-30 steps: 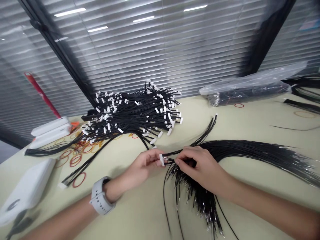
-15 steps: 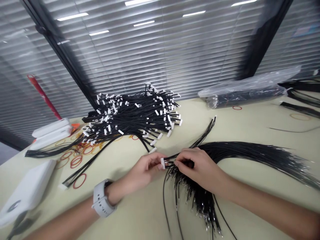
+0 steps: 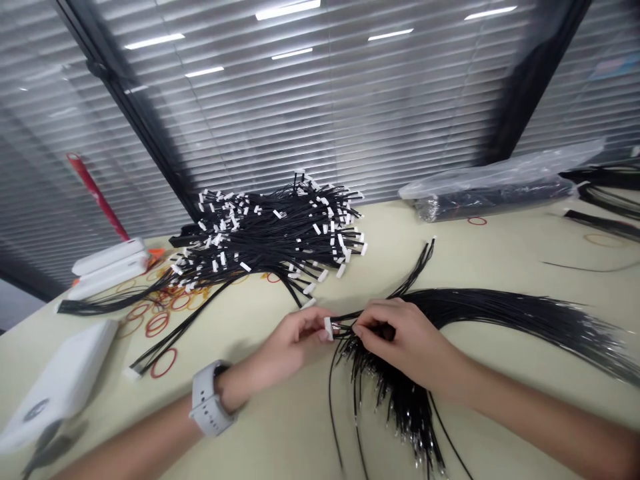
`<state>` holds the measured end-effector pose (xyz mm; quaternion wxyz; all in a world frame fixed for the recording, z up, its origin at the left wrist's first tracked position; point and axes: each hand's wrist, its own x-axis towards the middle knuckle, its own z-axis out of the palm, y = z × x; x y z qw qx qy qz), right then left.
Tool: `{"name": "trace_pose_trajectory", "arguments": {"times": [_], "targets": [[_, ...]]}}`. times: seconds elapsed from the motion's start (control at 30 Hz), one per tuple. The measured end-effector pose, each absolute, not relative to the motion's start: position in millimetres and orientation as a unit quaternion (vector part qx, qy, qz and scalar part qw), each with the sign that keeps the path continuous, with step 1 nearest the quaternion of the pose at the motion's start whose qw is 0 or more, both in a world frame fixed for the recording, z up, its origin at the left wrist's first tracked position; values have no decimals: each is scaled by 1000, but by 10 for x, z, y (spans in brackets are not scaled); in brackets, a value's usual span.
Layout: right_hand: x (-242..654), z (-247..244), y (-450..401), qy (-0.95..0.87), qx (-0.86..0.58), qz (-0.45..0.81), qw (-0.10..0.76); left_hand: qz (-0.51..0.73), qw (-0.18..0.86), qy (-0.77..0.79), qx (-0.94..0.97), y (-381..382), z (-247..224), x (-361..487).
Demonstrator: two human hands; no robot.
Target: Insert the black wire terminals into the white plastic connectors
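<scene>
White power-bank-like block (image 3: 65, 377): lies at the near left on the pale table (image 3: 280, 427), a round mark on its top and a dark cord at its near end.
Red strap (image 3: 97, 197): slants up behind two stacked white blocks (image 3: 110, 267).
Rubber bands (image 3: 157, 325): red and yellow, scattered beside the large cable heap.
Single cable (image 3: 185, 327): stretches from the heap toward the near left, a white plug at its end.
Large cable heap (image 3: 270, 230): black leads with white plugs, piled before the window blinds (image 3: 390, 113).
Left hand (image 3: 295, 340): grey watch (image 3: 210, 399) on the wrist; thumb and fingers are closed on a small white connector (image 3: 329, 329).
White connector: sits upright at the left fingertips, black wires (image 3: 345, 317) running from it toward the right hand.
Right hand (image 3: 400, 333): thumb and index finger are pinched together on the black wires just beside the connector; how many they hold is too small to tell.
Loose wire bundle (image 3: 475, 300): passes under the right hand, bare-looking tips fanning toward the near edge and far right.
Clear plastic bag (image 3: 500, 193): lies behind the bundle, dark wires inside.
More black cables (image 3: 605, 220): at the far right.
</scene>
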<state>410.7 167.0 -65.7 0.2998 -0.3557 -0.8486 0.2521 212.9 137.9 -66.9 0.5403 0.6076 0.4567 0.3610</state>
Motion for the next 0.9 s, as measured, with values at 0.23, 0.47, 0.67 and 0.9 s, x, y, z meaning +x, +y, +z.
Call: {"name": "trace_pose_trajectory", "arguments": {"times": [0.23,0.47,0.67,0.9], "targets": [[4132,-667,1700,-845,-351,275,294,351,537,463,611,1385,-660,2129],[4111,-660,1685,-847,-347,270,299,337,534,467,619,1382,-636,2136],[4104,-663,1666,-852,-336,263,303,353,556,449,603,1385,-654,2121],[4119,-643,1654,-802,-361,382,283,337,551,447,619,1393,-673,2100]]}}
